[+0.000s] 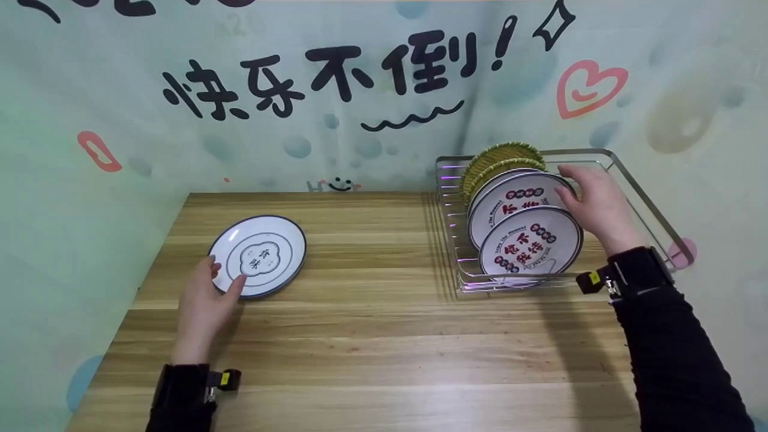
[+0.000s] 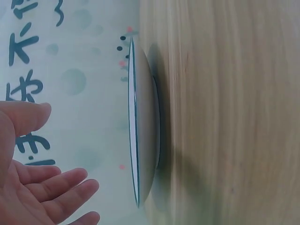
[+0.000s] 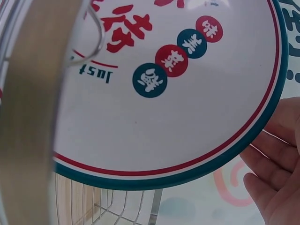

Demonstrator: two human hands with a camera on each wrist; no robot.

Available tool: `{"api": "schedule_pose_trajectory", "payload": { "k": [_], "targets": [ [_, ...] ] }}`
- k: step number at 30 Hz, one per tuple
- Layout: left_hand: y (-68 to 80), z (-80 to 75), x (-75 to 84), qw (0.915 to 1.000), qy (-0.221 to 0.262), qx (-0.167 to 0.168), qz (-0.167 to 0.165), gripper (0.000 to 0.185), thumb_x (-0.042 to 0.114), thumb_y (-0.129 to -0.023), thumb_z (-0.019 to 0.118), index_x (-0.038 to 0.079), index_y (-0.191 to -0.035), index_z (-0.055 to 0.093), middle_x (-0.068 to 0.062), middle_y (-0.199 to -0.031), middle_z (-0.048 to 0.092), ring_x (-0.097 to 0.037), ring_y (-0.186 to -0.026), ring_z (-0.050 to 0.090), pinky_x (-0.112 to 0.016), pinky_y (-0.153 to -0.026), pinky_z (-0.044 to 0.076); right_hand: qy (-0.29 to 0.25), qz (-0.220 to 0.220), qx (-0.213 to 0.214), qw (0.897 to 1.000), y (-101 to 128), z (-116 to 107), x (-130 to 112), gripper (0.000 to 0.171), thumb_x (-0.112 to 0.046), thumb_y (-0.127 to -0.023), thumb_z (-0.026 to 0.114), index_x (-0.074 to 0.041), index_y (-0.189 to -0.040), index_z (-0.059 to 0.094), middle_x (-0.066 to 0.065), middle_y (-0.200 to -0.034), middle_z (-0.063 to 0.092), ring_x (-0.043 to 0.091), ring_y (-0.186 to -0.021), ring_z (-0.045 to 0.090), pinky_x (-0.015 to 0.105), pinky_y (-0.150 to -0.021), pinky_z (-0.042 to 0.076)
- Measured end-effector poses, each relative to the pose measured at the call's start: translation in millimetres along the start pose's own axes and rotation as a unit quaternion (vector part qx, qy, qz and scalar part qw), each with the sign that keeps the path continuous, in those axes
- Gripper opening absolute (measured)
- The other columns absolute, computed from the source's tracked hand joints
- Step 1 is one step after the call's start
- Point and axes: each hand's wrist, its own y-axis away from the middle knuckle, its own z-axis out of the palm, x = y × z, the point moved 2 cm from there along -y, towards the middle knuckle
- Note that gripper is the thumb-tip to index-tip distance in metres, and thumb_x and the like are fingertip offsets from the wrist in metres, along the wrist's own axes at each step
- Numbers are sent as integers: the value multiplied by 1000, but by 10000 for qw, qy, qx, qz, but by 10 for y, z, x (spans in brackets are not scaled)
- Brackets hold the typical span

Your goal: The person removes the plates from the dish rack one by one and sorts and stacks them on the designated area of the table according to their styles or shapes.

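Observation:
My left hand [image 1: 204, 300] reaches to the near left edge of a white plate [image 1: 285, 264] with a blue rim on the table. In the left wrist view, the thumb and fingers are spread apart above this plate [image 2: 146, 131], with nothing between them. At the wire dish rack [image 1: 465, 264], my right hand [image 1: 597, 207] has its thumb and forefinger at the right rim of the rear printed plate [image 1: 486, 219]. I cannot tell whether they pinch it. The front printed plate [image 3: 201, 126] covers some fingertips in the right wrist view; the other fingers are loosely bent.
Two woven, basket-like rounds [image 1: 501, 157] stand at the back of the plates in the rack. A metal rim [image 1: 654, 207] runs along the rack's right side. Behind the wooden table [image 1: 372, 354] hangs a pale printed backdrop [image 1: 360, 150] with large lettering.

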Motion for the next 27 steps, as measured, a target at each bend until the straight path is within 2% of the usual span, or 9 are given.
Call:
{"api": "schedule_pose_trajectory", "payload": {
  "k": [7, 17, 27],
  "targets": [
    [35, 81, 100, 9989, -67, 24, 473, 74, 24, -93, 69, -13, -144, 32, -36, -136, 46, -49, -124, 46, -59, -105, 38, 60, 38, -126, 9999, -3, 26, 12, 39, -9, -98, 61, 9, -131, 55, 31, -124, 59, 47, -118, 50, 58, -103, 36],
    [26, 165, 186, 9963, -78, -37, 858, 74, 23, -92, 70, -16, -143, 33, -37, -134, 47, -49, -124, 46, -60, -105, 36, 139, 165, -252, 9994, -19, 59, -1, 38, -7, -97, 62, 8, -131, 57, 32, -121, 60, 49, -114, 53, 59, -101, 39],
    [21, 301, 245, 9959, -106, -165, 884, 74, 26, -93, 69, -13, -144, 32, -34, -134, 48, -48, -125, 45, -59, -107, 35, 171, 228, -289, 9992, -30, 74, 28, 30, -7, -97, 60, 8, -122, 60, 31, -114, 62, 48, -107, 56, 60, -96, 41]
  ]
}}
